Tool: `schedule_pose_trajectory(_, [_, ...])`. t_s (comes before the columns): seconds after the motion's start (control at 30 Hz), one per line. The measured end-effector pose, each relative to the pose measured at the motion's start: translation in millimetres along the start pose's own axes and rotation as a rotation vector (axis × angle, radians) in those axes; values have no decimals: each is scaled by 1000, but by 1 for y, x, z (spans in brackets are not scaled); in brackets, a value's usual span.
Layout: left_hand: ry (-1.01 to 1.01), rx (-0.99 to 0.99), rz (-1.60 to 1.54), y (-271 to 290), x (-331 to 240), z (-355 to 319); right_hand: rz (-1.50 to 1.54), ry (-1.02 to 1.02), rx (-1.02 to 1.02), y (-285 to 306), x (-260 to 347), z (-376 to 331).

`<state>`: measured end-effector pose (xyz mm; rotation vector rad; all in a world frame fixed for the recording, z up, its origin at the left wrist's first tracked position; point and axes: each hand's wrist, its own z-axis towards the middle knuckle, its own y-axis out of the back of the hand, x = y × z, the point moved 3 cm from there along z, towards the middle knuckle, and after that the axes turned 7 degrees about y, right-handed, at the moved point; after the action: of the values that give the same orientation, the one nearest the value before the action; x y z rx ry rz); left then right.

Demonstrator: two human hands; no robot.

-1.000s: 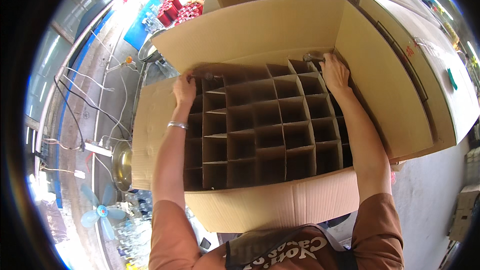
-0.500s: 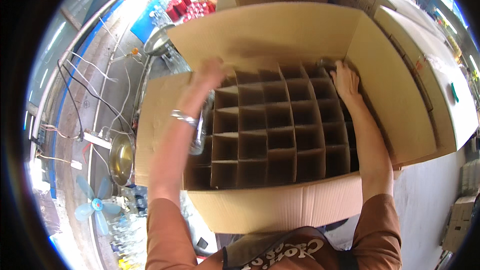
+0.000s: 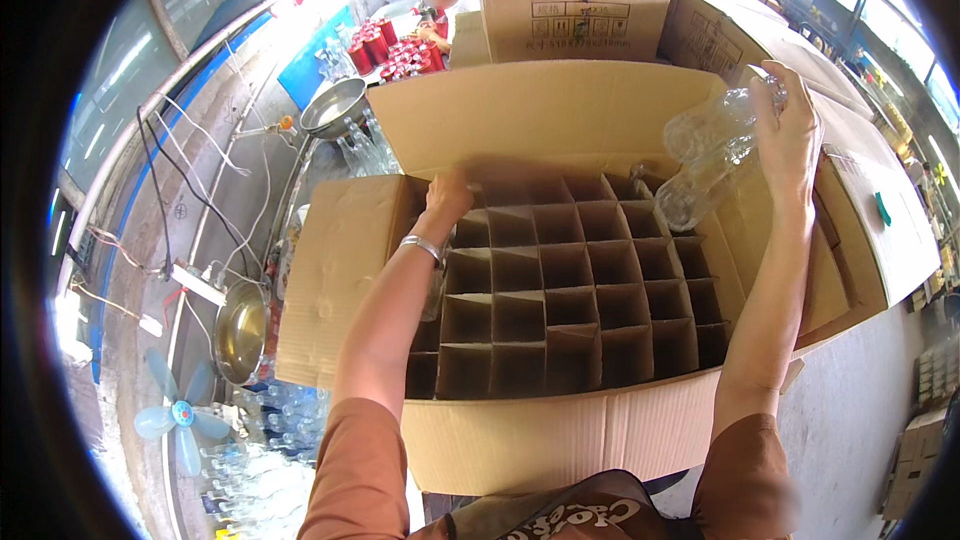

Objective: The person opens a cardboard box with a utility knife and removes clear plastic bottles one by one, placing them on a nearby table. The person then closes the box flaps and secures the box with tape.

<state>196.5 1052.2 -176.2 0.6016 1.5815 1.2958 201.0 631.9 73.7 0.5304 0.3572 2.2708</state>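
Right hand (image 3: 790,130) grips clear bottles (image 3: 705,155) — count unclear; left hand (image 3: 447,195) grasps divider grid (image 3: 570,285), fingertips hidden.

Brown carton (image 3: 520,440), clear glass bottle (image 3: 705,155)

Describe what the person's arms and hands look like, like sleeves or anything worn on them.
Both arms wear short rust-orange sleeves ending above the elbow, with the forearms bare. The left hand has a silver metal bracelet at the wrist. The right hand wears no gloves, and no ring or watch shows on it. A dark apron with pale lettering shows at the lower edge.
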Motion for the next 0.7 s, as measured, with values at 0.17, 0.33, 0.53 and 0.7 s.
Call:
schedule_pose_trajectory(0.17, [-10,-114,-172,46,-2,-16,580,-327,481,-79,-72,-44])
schedule_pose_trajectory(0.33, [-174,-458,-348,143,-2,-58,504,-618,833,-179,-115,-143])
schedule_pose_trajectory(0.53, [-119,-585,-834,250,16,-150,224,-413,851,-188,-116,-147])
schedule_pose_trajectory(0.7, [-121,-709,-759,296,84,-224,35,-351,838,-181,-96,-154])
